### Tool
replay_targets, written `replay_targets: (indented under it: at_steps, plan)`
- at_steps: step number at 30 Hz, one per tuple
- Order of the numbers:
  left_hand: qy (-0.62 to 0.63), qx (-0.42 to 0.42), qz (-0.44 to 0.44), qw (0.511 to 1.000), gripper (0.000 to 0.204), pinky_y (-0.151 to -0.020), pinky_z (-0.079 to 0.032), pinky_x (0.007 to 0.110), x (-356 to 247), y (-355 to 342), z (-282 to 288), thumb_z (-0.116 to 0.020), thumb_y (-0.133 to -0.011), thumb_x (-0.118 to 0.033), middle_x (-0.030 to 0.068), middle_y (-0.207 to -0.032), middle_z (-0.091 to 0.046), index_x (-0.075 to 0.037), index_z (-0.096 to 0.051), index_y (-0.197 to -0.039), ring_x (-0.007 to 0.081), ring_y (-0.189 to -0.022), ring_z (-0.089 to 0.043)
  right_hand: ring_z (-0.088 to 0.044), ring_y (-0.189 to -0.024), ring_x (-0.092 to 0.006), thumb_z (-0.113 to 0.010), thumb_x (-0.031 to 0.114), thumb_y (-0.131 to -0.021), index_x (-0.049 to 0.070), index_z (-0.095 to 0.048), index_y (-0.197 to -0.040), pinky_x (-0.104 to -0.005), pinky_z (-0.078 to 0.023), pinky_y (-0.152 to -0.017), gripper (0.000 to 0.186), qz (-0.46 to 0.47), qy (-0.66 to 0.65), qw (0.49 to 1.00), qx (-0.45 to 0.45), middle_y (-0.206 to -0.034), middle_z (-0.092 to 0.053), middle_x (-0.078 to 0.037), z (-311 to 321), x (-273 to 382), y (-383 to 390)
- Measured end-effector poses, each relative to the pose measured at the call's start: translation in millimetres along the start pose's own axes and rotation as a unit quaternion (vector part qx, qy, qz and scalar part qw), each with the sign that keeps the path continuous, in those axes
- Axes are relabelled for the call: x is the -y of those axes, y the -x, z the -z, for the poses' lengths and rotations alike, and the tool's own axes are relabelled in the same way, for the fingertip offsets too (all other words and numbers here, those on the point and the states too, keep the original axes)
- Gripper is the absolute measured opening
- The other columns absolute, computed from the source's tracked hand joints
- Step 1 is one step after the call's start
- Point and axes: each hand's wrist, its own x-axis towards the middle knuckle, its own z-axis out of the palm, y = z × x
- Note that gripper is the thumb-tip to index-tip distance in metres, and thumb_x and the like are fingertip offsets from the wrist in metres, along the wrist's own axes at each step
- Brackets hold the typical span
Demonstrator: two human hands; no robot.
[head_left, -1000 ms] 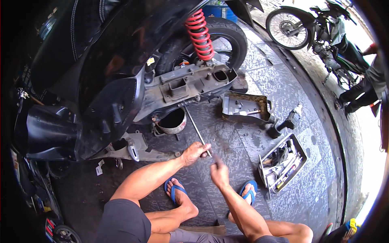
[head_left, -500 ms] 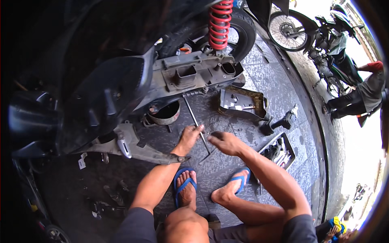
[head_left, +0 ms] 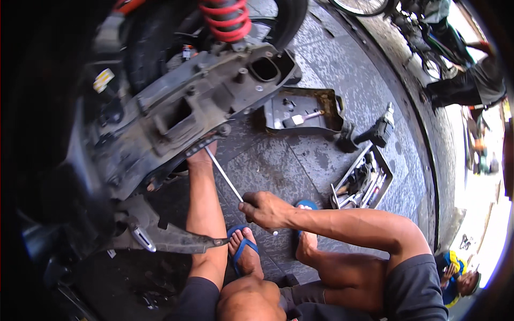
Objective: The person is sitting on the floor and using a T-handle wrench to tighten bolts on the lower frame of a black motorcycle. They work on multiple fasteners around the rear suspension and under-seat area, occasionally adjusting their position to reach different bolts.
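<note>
My right hand (head_left: 263, 209) is closed around the lower part of a long T-handle wrench (head_left: 225, 175). The wrench slants up and left, its far end meeting the lower edge of the scooter's grey engine case (head_left: 209, 104). A small end of its crossbar shows just below my fingers. Beside the wrench tip, my left hand (head_left: 201, 155) reaches under the case; its fingers are hidden there, so I cannot tell what they touch. A red shock-absorber spring (head_left: 227, 21) rises from the rear of the case.
A black cover (head_left: 305, 128) lies open side up, with a brush (head_left: 302, 119) inside. Right of it are an impact wrench (head_left: 381, 127) and a tray (head_left: 390, 184) of hand tools. A loose-hanging bracket (head_left: 176, 235) crosses near my left forearm. Other people and a motorcycle are at the right.
My left hand has left the wrench shaft and gone up under the engine case. My right hand, loose beside the wrench before, now grips it. The view has shifted and turned.
</note>
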Motion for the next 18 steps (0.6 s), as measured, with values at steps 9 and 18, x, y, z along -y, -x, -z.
replay_targets:
  at_steps: [9, 18]
  plan:
    - [0.172, 0.045, 0.027, 0.984, 0.044, -0.098, -0.046, 0.051, -1, -21, 35, -0.058, -0.090, -0.022, 0.0192, -0.128, -0.058, 0.003, -0.054, -0.126, 0.0352, -0.117, -0.056, -0.062, -0.086, -0.0434, -0.050, 0.033, -0.096, -0.002, -0.062, -0.103, -0.0502, -0.046, -0.076, 0.037, 0.050, -0.044, 0.997, -0.034, -0.085, -0.063, -0.027, 2, -14, -1]
    - [0.176, -0.018, 0.020, 0.984, 0.041, -0.096, -0.046, 0.051, -2, -18, 21, -0.058, -0.089, -0.019, 0.0194, -0.127, -0.059, 0.003, -0.056, -0.124, 0.0337, -0.118, -0.055, -0.063, -0.090, -0.0414, -0.049, 0.029, -0.096, -0.004, -0.063, -0.103, -0.0474, -0.047, -0.080, 0.036, 0.039, -0.179, 0.979, -0.091, -0.087, -0.064, -0.026, -12, -16, 1]
